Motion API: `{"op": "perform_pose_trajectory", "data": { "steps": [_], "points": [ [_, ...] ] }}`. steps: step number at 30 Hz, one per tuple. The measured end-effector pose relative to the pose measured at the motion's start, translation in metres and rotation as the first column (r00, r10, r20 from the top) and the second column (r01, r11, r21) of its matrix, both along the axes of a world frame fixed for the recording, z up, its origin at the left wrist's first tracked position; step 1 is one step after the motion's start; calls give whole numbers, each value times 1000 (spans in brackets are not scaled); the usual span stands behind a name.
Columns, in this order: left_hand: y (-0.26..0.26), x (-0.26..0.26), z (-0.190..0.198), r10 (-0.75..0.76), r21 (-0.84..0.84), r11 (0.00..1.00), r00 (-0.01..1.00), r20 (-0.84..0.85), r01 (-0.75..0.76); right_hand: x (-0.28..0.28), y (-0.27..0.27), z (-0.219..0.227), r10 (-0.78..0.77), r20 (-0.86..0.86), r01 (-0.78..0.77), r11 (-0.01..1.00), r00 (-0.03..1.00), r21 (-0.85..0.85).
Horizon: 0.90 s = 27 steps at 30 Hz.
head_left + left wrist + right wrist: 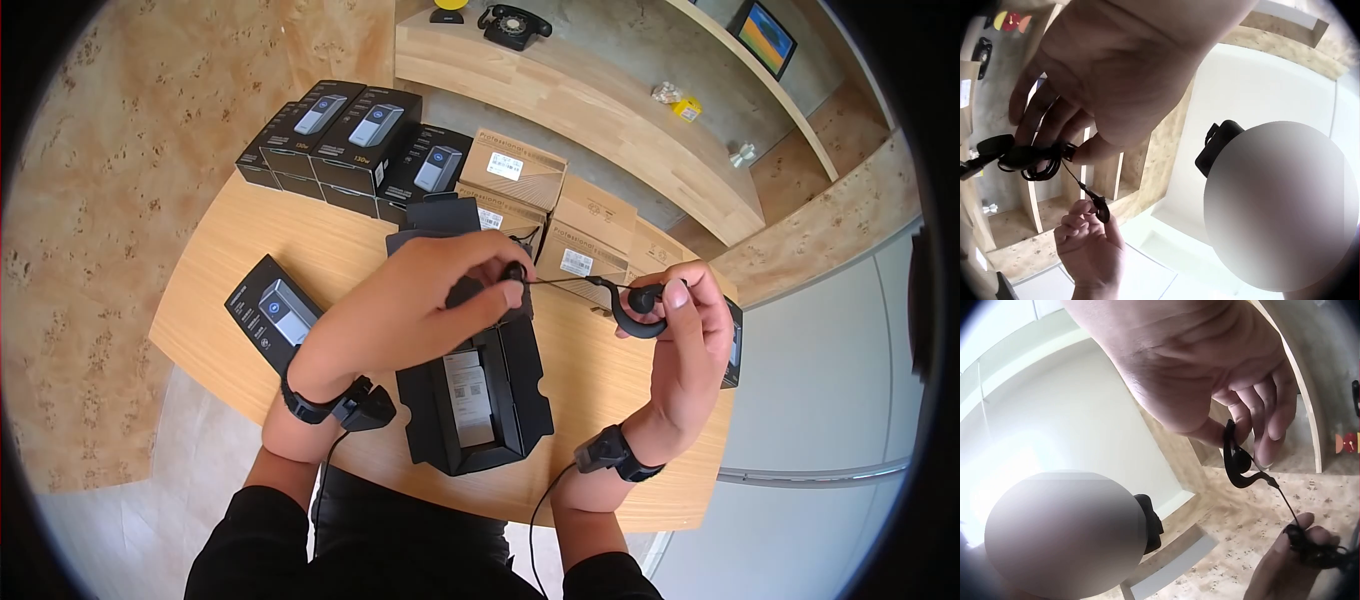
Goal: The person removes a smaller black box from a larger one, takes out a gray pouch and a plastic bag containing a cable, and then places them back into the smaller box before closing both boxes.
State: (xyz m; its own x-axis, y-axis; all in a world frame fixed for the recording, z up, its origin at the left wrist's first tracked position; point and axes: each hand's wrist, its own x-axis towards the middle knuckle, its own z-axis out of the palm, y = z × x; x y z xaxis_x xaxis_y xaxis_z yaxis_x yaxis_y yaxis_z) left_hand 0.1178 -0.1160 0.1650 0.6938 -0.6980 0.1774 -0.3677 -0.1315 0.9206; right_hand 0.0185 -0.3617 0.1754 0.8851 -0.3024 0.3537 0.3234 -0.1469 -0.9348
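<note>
My right hand (690, 335) pinches a black ear-hook earpiece (632, 320) between thumb and fingers. From it a thin black cable (560, 281) runs taut to my left hand (430, 290). The left hand grips the coiled bundle (1044, 164) of that cable, with black parts hanging beside it in the left wrist view. In the right wrist view the curved ear hook (1235, 464) shows below the right thumb. Under both hands an unfolded black box (520, 400) lies on the table, with a white printed leaflet (468, 398) inside.
Black printed boxes (375, 125) are stacked at the back left of the wooden table (215, 255). Brown cardboard boxes (595, 215) stand beside them. One black box (275, 315) lies by the left forearm. A wooden shelf (570, 105) with a black telephone (513, 26) is behind.
</note>
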Motion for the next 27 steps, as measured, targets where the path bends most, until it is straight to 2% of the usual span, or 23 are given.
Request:
{"op": "perform_pose_trajectory", "data": {
  "steps": [3, 4, 7, 10, 13, 16, 22, 27],
  "points": [
    [0, 1, -3, 12, -229, 972, 989, -150, -46, 1, -5, -4, -7, 0, 7, 1000, 1000, 2],
    [-1, 2, -6, 19, -285, 956, 988, -152, -62, 1, -7, -6, 2, 3, -2, 1000, 1000, 5],
    [2, 3, -2, -5, -384, 919, 969, -248, -93, -2, -2, -3, -5, -32, 4, 1000, 999, -5],
    [8, 3, 8, 46, -333, 935, 975, -218, -118, -3, 4, 1, 53, -46, -49, 996, 998, 79],
    [6, 5, 2, 18, -438, 889, 968, -251, -130, -1, 8, 3, 107, -55, -103, 992, 993, 73],
    [9, 11, -1, 44, -413, 901, 976, -212, -130, 0, 9, 1, 145, -92, -139, 988, 985, 70],
    [6, 11, -3, -13, -547, 822, 957, -291, -156, -2, 15, 0, 172, -155, -174, 985, 973, 6],
    [2, 11, -5, -11, -617, 766, 957, -291, -179, -1, 29, 0, 223, -194, -231, 973, 955, -19]
  ]
}}
